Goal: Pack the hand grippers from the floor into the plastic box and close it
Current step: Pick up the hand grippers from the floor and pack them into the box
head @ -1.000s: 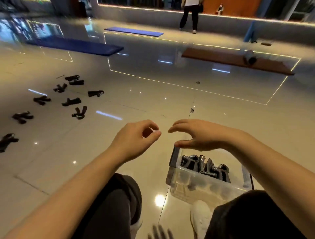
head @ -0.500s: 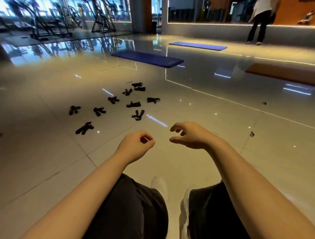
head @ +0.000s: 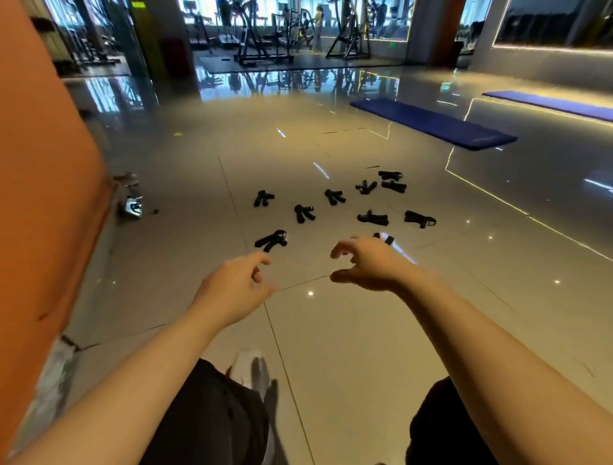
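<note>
No text, label, brand or number can be read anywhere. The blue mat (head: pixel 434 123) carries a faint pale mark near its near end (too blurred to make out). Far beyond the mat, a small green glowing sign (head: pixel 139 4) sits high on a pillar, its characters unreadable. The hand grippers (head: pixel 335 197) on the floor, nearer than the mat, show no legible lettering.

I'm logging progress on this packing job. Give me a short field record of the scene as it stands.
setting: gym floor, glossy tiles
hand grippers: about ten black ones scattered ahead, nearest
left hand: empty, fingers loosely curled
right hand: empty, fingers loosely curled
plastic box: not in view
other: blue mat, orange wall
</note>
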`<act>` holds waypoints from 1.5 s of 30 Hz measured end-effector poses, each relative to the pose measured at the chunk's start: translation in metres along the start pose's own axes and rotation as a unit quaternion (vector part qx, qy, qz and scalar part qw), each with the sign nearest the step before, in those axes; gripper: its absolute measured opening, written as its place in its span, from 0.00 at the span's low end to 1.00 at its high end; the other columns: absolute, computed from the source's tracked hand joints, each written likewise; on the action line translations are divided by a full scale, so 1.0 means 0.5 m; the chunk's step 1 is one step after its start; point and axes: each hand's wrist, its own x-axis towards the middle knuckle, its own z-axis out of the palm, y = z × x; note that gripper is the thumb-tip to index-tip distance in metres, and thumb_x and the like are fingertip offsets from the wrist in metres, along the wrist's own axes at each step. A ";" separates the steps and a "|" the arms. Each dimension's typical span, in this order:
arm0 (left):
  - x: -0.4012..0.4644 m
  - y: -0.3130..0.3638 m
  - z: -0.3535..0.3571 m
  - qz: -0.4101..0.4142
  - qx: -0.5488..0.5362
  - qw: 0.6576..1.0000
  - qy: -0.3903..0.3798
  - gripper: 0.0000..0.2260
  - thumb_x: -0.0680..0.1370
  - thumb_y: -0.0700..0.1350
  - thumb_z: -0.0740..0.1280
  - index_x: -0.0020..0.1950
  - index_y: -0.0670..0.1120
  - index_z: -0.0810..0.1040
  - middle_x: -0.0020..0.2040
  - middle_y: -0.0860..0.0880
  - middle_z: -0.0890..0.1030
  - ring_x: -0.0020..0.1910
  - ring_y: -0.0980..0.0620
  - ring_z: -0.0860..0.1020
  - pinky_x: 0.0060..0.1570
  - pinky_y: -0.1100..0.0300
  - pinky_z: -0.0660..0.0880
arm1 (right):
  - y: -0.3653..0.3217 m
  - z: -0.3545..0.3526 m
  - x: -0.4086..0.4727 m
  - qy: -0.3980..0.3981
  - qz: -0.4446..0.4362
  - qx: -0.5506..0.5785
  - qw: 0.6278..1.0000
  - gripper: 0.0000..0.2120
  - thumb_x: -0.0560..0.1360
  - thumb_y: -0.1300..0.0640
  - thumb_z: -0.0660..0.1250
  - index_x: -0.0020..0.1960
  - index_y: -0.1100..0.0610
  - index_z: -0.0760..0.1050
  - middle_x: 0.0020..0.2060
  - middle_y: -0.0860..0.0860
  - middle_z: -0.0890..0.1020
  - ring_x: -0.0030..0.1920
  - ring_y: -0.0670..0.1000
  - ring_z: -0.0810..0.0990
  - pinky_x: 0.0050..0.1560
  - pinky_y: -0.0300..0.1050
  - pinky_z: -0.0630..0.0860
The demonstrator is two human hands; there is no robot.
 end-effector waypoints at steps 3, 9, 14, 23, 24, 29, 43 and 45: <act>0.048 -0.063 -0.016 -0.018 0.017 0.999 -0.021 0.19 0.74 0.52 0.68 0.64 0.58 0.69 0.47 0.57 0.72 0.43 0.56 0.75 0.48 0.51 0.77 | -0.015 -0.025 0.040 0.009 -0.043 -0.013 0.999 0.26 0.70 0.47 0.71 0.65 0.51 0.70 0.64 0.48 0.72 0.62 0.49 0.72 0.59 0.44 0.71; 0.164 -0.131 -0.016 -0.035 0.028 0.999 -0.015 0.20 0.73 0.53 0.69 0.64 0.56 0.70 0.48 0.56 0.72 0.44 0.56 0.74 0.49 0.51 0.77 | 0.118 -0.003 0.102 -0.096 0.072 -0.040 0.992 0.30 0.67 0.45 0.74 0.66 0.49 0.69 0.68 0.49 0.67 0.66 0.51 0.68 0.64 0.46 0.68; 0.303 -0.141 0.030 -0.059 0.046 0.996 -0.042 0.23 0.72 0.56 0.69 0.65 0.54 0.70 0.52 0.55 0.72 0.48 0.55 0.73 0.51 0.52 0.76 | 0.141 -0.008 0.284 -0.070 0.093 0.073 0.991 0.37 0.64 0.44 0.75 0.69 0.50 0.66 0.71 0.52 0.64 0.68 0.55 0.66 0.67 0.53 0.66; 0.622 -0.096 0.056 0.049 0.136 0.985 -0.094 0.27 0.73 0.59 0.68 0.69 0.54 0.66 0.60 0.52 0.74 0.50 0.56 0.72 0.44 0.60 0.70 | 0.196 -0.068 0.540 -0.089 0.059 0.106 0.989 0.37 0.65 0.41 0.73 0.70 0.49 0.65 0.72 0.52 0.61 0.70 0.56 0.63 0.69 0.56 0.64; 0.657 -0.101 0.050 0.054 0.138 0.986 -0.082 0.27 0.73 0.59 0.68 0.69 0.54 0.66 0.59 0.52 0.74 0.50 0.56 0.72 0.45 0.59 0.71 | 0.212 -0.073 0.567 -0.110 0.073 0.099 0.986 0.37 0.66 0.41 0.73 0.71 0.49 0.64 0.72 0.53 0.60 0.70 0.57 0.62 0.69 0.57 0.64; 0.802 -0.183 0.100 0.048 0.135 0.989 -0.042 0.26 0.73 0.59 0.68 0.69 0.53 0.68 0.60 0.52 0.74 0.56 0.53 0.74 0.50 0.58 0.72 | 0.251 -0.112 0.719 -0.143 0.103 0.066 0.982 0.37 0.68 0.42 0.72 0.72 0.50 0.62 0.73 0.53 0.61 0.71 0.57 0.62 0.69 0.56 0.62; 1.122 -0.468 0.467 -0.181 0.041 0.976 -0.115 0.28 0.70 0.54 0.72 0.68 0.53 0.68 0.63 0.48 0.73 0.60 0.47 0.72 0.58 0.50 0.71 | 0.572 0.204 1.002 -0.294 0.020 -0.210 0.932 0.32 0.76 0.45 0.64 0.75 0.50 0.55 0.72 0.53 0.61 0.68 0.57 0.65 0.63 0.52 0.69; 1.158 -0.505 0.520 -0.196 0.071 0.968 -0.139 0.29 0.71 0.55 0.70 0.70 0.53 0.65 0.66 0.48 0.71 0.64 0.46 0.69 0.62 0.50 0.68 | 0.636 0.281 1.015 -0.323 0.054 -0.200 0.923 0.34 0.77 0.44 0.62 0.76 0.50 0.50 0.74 0.54 0.56 0.71 0.58 0.61 0.66 0.54 0.67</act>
